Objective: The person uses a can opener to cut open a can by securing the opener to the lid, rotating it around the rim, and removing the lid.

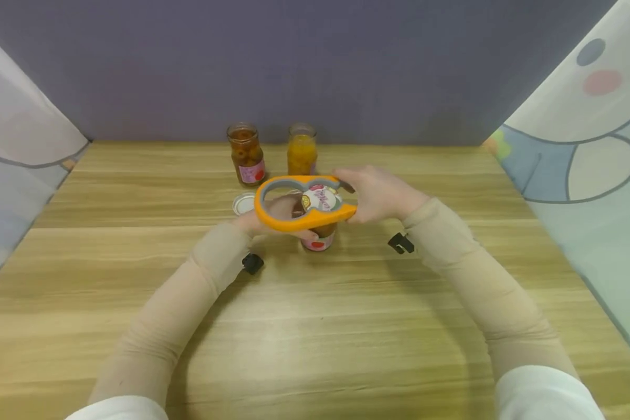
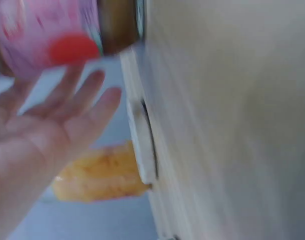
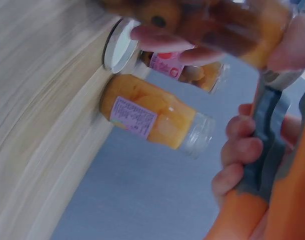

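An orange-and-grey jar opener hangs over the patterned lid of a jar of brown fruit. My right hand grips its handles, with fingers curled round the grey part in the right wrist view. Partly hidden behind the opener, my left hand is at the jar's left side, its thumb in front. In the blurred left wrist view its fingers look fairly straight and spread, some tips apart from the jar. Whether the hidden fingers press the glass I cannot tell.
Two lidless jars stand at the back of the wooden table: one with brown fruit, one with yellow fruit. A loose white lid lies before them. A grey panel rises behind.
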The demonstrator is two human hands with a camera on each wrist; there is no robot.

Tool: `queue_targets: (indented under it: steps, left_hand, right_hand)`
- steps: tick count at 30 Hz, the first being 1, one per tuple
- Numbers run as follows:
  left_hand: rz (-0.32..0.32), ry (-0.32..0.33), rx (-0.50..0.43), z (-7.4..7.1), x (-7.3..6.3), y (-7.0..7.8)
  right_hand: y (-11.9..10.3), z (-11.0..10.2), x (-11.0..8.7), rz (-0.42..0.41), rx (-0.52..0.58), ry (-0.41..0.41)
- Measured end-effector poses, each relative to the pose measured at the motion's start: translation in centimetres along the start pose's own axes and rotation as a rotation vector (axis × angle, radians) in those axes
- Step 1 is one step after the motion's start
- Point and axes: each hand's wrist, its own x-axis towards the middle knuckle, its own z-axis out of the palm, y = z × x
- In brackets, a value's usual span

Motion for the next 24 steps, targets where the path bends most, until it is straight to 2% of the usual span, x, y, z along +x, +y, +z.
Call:
queue_targets:
  steps: [1,3,5,7,8,10,13,18,20,24]
  left_hand:
    - [-0.004,0.001,-0.044,0.3,0.0,0.2]
    - [-0.035,0.044,-0.041,0.7,0.0,0.5]
    - [-0.076,0.111,-0.076,1.5,0.0,1.0]
    - [-0.099,0.176,-0.154,2.1,0.1,1.2]
    - [-0.108,0.214,-0.153,2.3,0.2,1.2]
    - [-0.098,0.247,-0.203,2.5,0.4,1.2]
    - [-0.098,0.269,-0.186,2.4,0.4,1.1]
    - [-0.078,0.213,-0.063,1.9,0.3,1.0]
    - [-0.049,0.165,-0.035,1.7,0.3,0.9]
    - [0.044,0.050,-0.059,1.2,0.5,0.6]
  right_hand:
    - [-0.2,0.0,-0.1,0.026,0.001,0.005]
    - [-0.6,0.0,-0.4,0.080,-0.001,0.018]
    - [-1.2,0.1,-0.5,0.121,-0.004,0.031]
    - [-1.7,0.2,-0.6,0.151,-0.009,0.042]
    - [-1.9,0.3,-0.6,0.163,-0.011,0.047]
    - [-2.2,0.4,-0.7,0.175,-0.013,0.051]
    - [-2.4,0.3,-0.7,0.181,-0.007,0.057]
    - [-2.0,0.3,-0.9,0.158,0.001,0.046]
    - [-1.8,0.3,-1.0,0.147,0.002,0.037]
    - [-1.3,0.4,-1.0,0.132,0.004,0.025]
